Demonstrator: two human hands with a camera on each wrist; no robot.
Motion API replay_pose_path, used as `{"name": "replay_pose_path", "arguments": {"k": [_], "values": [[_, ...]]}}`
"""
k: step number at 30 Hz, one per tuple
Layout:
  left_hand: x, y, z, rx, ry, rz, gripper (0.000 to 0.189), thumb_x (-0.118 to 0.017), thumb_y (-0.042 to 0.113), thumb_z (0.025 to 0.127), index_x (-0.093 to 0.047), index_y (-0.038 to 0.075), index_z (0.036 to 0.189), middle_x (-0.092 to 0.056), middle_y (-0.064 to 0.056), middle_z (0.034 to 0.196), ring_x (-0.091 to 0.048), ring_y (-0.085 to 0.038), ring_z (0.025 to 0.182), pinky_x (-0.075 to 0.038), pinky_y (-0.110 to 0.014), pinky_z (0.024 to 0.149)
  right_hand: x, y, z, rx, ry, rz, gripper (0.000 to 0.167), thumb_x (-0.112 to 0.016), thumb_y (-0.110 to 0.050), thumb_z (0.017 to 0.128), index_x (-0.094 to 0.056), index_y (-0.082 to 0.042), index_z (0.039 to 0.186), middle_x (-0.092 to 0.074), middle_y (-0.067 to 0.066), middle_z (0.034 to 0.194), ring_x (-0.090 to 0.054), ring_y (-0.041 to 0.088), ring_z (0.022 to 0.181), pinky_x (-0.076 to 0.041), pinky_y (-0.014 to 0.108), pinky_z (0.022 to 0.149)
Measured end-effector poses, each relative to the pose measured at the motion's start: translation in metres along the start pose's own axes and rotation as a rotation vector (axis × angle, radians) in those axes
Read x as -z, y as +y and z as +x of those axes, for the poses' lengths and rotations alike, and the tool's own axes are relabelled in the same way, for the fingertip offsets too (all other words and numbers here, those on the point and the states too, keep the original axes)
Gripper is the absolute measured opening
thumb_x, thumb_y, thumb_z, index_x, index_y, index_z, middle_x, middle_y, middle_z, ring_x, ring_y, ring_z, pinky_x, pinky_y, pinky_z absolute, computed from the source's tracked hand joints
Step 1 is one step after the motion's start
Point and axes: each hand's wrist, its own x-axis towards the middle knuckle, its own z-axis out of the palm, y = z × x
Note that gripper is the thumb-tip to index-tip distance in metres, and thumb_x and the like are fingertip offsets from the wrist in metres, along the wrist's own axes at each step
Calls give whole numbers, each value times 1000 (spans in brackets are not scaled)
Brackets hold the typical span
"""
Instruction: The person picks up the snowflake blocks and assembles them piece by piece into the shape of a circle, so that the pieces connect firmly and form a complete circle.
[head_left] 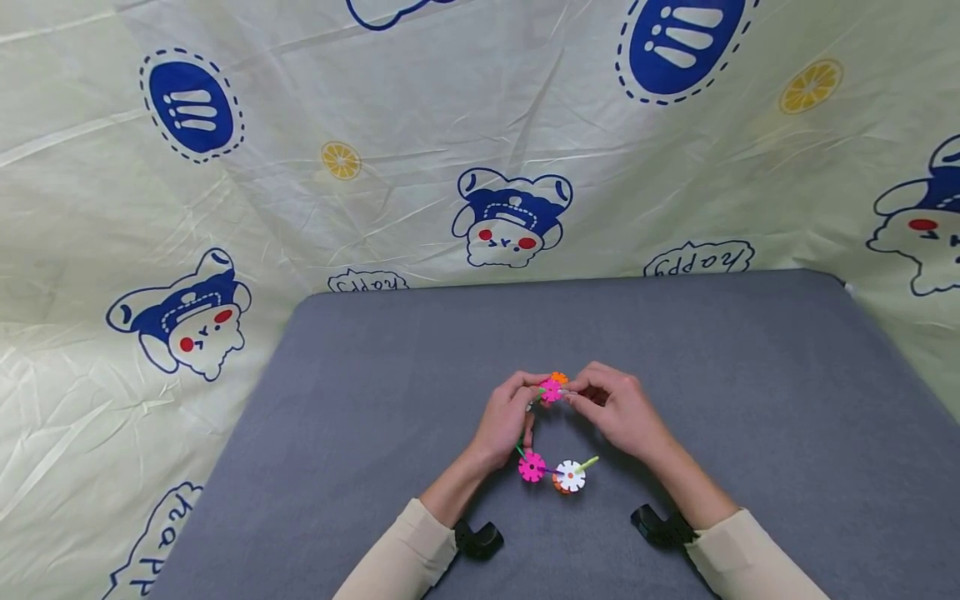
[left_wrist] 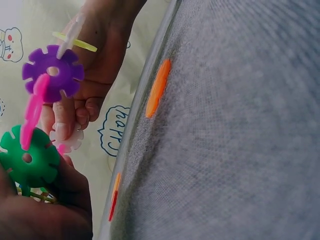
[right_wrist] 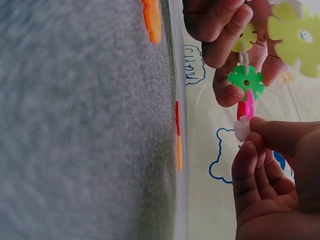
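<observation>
Notched plastic snowflake discs are slotted together into a chain between my hands. In the left wrist view, my left hand [head_left: 504, 423] grips it at a green disc [left_wrist: 30, 157], which joins an edge-on pink disc [left_wrist: 35, 111] and then a purple disc [left_wrist: 52, 73]. Thumb and index finger of my right hand [head_left: 618, 408] pinch a white disc [right_wrist: 242, 129], right against the pink one [right_wrist: 250, 102] in the right wrist view. The chain's other end hangs below my left hand in the head view, with a pink disc [head_left: 532, 467], a white disc [head_left: 571, 476] and a yellow-green disc [head_left: 589, 464].
Loose discs lie flat on the grey cloth-covered table [head_left: 375, 375]: an orange one [left_wrist: 159, 89] and a red-and-orange pair [right_wrist: 178, 135]. A printed sheet [head_left: 405, 208] hangs behind the table. Black wrist mounts [head_left: 480, 540] sit at both sleeves.
</observation>
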Motion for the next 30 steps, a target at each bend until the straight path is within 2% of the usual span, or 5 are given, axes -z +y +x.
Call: {"name": "replay_pose_path", "arguments": {"k": [5, 13, 17, 24, 30], "values": [[-2, -1, 0, 11, -11, -25, 30, -48, 18, 97, -62, 3, 119, -63, -24, 93, -36, -12, 34, -37, -26, 30, -2, -2, 0, 11, 29, -7, 14, -75, -2, 82, -72, -14, 89, -58, -9, 81, -54, 10, 66, -47, 24, 55], [0, -1, -1, 28, -14, -28, 27, -53, 22, 97, -65, 9, 118, -62, -24, 97, -40, -13, 33, -41, -28, 30, -1, 0, 0, -10, 22, -31, 15, -76, -5, 82, -72, -17, 91, -58, -11, 82, -54, 10, 67, -47, 23, 57], [2, 1, -1, 52, -37, -49, 24, -56, 23, 96, -66, 14, 115, -57, -32, 83, -41, -13, 33, -43, -29, 32, 0, -1, 0, -38, 24, -27, 15, -76, -7, 83, -71, -17, 93, -58, -10, 81, -55, 10, 66, -48, 24, 56], [10, 5, 1, 82, -90, -84, 36, -48, 17, 98, -57, 12, 133, -43, -11, 52, -38, -14, 32, -41, -29, 30, 1, -3, 2, -150, -3, 39, 30, -76, -10, 83, -63, -3, 109, -60, 1, 87, -58, 14, 71, -51, 24, 60], [14, 7, 3, 91, -127, -199, 39, -46, 14, 94, -59, 5, 129, -35, -3, 44, -34, -12, 31, -36, -26, 29, 7, 4, 1, -231, -151, 55, 30, -77, -15, 84, -62, -5, 107, -61, 1, 87, -58, 17, 72, -50, 26, 58]]}}
